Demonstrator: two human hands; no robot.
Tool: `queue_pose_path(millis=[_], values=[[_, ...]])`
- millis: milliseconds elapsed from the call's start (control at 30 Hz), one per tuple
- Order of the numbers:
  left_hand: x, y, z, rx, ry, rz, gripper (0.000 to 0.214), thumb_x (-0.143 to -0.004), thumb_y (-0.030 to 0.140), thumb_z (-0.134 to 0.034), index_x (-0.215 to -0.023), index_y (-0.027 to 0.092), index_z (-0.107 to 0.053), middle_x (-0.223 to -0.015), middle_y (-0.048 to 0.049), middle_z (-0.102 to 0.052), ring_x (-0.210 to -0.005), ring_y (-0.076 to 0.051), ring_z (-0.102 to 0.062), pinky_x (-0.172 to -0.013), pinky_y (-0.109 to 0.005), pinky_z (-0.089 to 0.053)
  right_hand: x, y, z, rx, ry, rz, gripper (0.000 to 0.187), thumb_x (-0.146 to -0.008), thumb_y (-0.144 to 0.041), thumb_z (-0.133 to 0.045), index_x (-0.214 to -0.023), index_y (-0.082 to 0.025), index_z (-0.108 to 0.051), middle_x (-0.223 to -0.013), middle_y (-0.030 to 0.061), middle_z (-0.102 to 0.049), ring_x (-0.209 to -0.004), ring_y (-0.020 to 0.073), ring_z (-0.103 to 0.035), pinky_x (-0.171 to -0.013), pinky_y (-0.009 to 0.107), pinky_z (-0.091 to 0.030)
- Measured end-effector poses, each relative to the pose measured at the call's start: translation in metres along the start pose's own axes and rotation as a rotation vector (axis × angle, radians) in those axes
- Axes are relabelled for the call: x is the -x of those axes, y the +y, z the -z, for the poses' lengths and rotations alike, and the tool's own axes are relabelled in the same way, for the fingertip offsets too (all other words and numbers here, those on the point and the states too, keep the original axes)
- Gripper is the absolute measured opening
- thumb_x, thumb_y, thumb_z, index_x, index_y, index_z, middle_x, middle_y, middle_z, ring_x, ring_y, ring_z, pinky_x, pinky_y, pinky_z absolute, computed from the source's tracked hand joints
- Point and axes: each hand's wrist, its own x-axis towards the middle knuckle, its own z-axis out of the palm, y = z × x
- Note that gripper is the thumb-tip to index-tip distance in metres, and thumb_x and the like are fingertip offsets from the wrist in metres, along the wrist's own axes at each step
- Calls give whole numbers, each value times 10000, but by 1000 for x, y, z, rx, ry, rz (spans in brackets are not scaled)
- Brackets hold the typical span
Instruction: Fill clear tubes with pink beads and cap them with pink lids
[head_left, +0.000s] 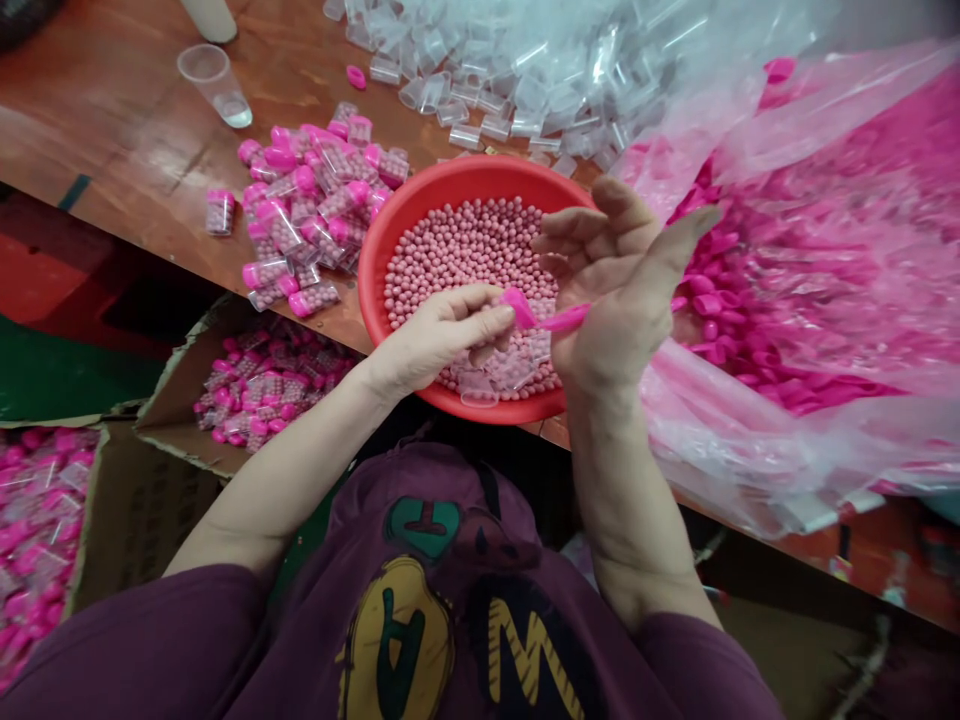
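Dozens of capped tubes point(315, 215) are sitting at the desk's front edge, left hand point(442, 335) is pinching a pink cap point(517, 305) over the bowl point(373, 270), right hand point(622, 290) is hanging open beside it, tons of empty tubes point(480, 100) left.

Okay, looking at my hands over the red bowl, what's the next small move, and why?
Probably bring the pink cap pinched in the left hand onto the pink piece against the open right hand: they almost touch above the red bowl of pink beads, and capped tubes already lie piled on the table beside it.
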Motion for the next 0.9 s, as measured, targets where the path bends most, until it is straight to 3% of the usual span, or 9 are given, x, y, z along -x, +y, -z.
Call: queue_pose_path(millis=[100,200,400,467,533,633,733,800,900], values=[[2,1,-2,-118,-85,21,566,-873,679,-1008,-974,173,-776,-811,-4,-676,-644,-97,-556,-555,-223,-414,-14,-5,-2,-119,-210,-189,773,-1117,-935,-359,-1217,-276,-751,-1083,108,-837,-1030,268,-816,-989,410,-686],[-1,-2,-1,-238,-79,-10,475,-953,611,-934,-963,166,-768,-782,-6,-658,-673,-123,-565,-597,-250,-428,-14,4,-1,-77,-366,-361,767,-1055,-977,-455,-1291,-307,-744,-1048,82,-842,-1000,290,-831,-997,451,-719],[-10,-17,5,-500,-27,-228,175,-956,202,-833,-814,168,-738,-849,-34,-705,-875,-184,-623,-819,-299,-507,0,24,-1,265,-440,-380,726,-1127,-869,-534,-1560,-315,-712,-1080,64,-863,-993,255,-817,-940,403,-716],[-11,-17,2,-448,-26,-185,147,-970,172,-823,-849,166,-741,-835,-22,-698,-818,-166,-612,-764,-284,-492,-8,27,0,269,-416,-371,728,-1155,-845,-470,-1621,-320,-663,-1111,60,-867,-1024,252,-819,-981,405,-716],[-11,-15,-1,-305,-23,-65,130,-1029,238,-813,-941,163,-754,-801,3,-658,-686,-128,-551,-639,-263,-436,-20,27,3,168,-376,-371,772,-1177,-831,-273,-1642,-320,-616,-1223,84,-867,-1106,264,-838,-1030,425,-723],[-13,-9,-5,-63,71,68,203,-1104,336,-769,-989,173,-730,-810,10,-643,-623,-106,-539,-578,-240,-435,-28,24,16,247,-272,-239,798,-1151,-870,-180,-1552,-369,-654,-1387,101,-828,-1280,288,-826,-1074,442,-723],[-17,-5,-4,52,241,62,209,-1120,314,-756,-967,180,-710,-867,-10,-696,-722,-115,-627,-676,-221,-527,-16,25,33,582,-385,34,760,-1066,-886,-609,-1598,-346,-655,-1569,126,-754,-1448,355,-742,-1244,553,-644],[-21,-5,-2,57,279,28,217,-1125,337,-769,-980,184,-714,-893,-17,-724,-803,-134,-677,-747,-231,-564,-4,28,40,787,-497,187,859,-1006,-706,-822,-1697,-253,-585,-1701,191,-663,-1561,429,-653,-1351,680,-527],[-24,-3,-2,4,238,-33,293,-1115,442,-817,-994,191,-723,-892,-23,-738,-877,-164,-717,-810,-261,-598,7,29,36,991,-507,289,830,-1021,-437,-802,-1749,-166,-511,-1708,251,-630,-1618,494,-582,-1379,787,-428]])
